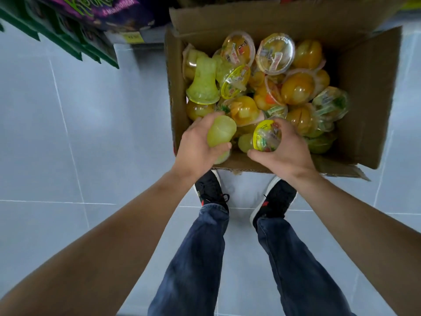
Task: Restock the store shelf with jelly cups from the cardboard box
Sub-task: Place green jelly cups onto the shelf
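Observation:
An open cardboard box stands on the floor in front of my feet, filled with several yellow, orange and green jelly cups. My left hand grips a pale green jelly cup at the box's near left corner, fingers curled round it. My right hand holds a green jelly cup with a yellow-rimmed printed lid, lid facing left, just above the box's near edge. A tall green bell-shaped cup lies on the pile at the left.
The store shelf edge with a yellow price label runs along the top left, with purple snack bags and green packs on it. Pale floor tiles surround the box. My dark shoes stand just before the box's near flap.

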Action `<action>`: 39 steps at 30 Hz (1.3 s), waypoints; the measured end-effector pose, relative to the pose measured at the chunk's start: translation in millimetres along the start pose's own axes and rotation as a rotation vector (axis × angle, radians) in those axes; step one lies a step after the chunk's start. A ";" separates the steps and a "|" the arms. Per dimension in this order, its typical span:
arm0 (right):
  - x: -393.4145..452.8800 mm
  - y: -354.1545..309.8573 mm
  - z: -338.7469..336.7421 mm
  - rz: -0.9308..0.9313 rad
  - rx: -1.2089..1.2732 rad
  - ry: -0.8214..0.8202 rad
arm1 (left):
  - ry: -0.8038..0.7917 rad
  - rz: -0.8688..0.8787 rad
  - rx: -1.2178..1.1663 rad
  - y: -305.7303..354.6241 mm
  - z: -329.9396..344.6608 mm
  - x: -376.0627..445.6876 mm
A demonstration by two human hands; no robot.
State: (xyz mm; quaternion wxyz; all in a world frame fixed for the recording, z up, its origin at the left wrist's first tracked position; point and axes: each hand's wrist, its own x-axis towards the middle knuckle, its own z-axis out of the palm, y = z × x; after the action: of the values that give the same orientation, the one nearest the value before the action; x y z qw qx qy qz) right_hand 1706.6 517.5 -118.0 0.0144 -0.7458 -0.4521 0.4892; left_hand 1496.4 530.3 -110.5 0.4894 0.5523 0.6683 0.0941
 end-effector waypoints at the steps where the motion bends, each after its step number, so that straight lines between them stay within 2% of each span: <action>1: -12.2 -6.7 -11.5 -0.001 0.012 0.015 | -0.001 -0.005 -0.079 14.6 -9.4 -8.7; 6: -84.2 -52.2 -78.5 -0.016 0.073 0.082 | -0.028 -0.033 -0.469 92.9 -74.5 -62.7; 11: -169.4 -112.2 -153.0 -0.049 0.072 0.164 | -0.078 -0.073 -0.714 187.1 -158.6 -131.0; 15: -233.7 -159.2 -201.7 -0.119 0.064 0.204 | -0.260 0.010 -0.884 259.3 -222.1 -186.2; 17: -262.9 -179.0 -221.6 -0.156 0.079 0.229 | -0.377 0.111 -0.901 294.0 -245.8 -213.9; 19: -289.4 -195.5 -240.9 -0.190 0.081 0.262 | -0.424 0.194 -0.877 323.6 -263.5 -239.1; 27: -396.0 -246.1 -325.9 -0.433 -0.036 0.359 | -0.051 0.471 -0.479 410.9 -304.8 -344.1; 34: -493.5 -284.9 -406.1 -0.665 -0.085 0.448 | 0.258 0.619 -0.342 468.3 -327.9 -424.5; 36: -519.4 -300.0 -427.2 -0.729 -0.119 0.490 | 0.276 0.621 -0.391 486.4 -338.5 -443.3; 39: -551.9 -323.6 -455.6 -0.810 -0.155 0.565 | 0.142 0.683 -0.570 507.2 -360.3 -462.0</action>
State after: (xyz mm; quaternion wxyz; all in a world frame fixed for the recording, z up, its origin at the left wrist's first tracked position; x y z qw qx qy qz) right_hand 1769.1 520.4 664.9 0.2694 -0.6127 -0.7188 0.1882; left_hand 1509.8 484.9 663.0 0.5158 0.5765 0.4269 0.4683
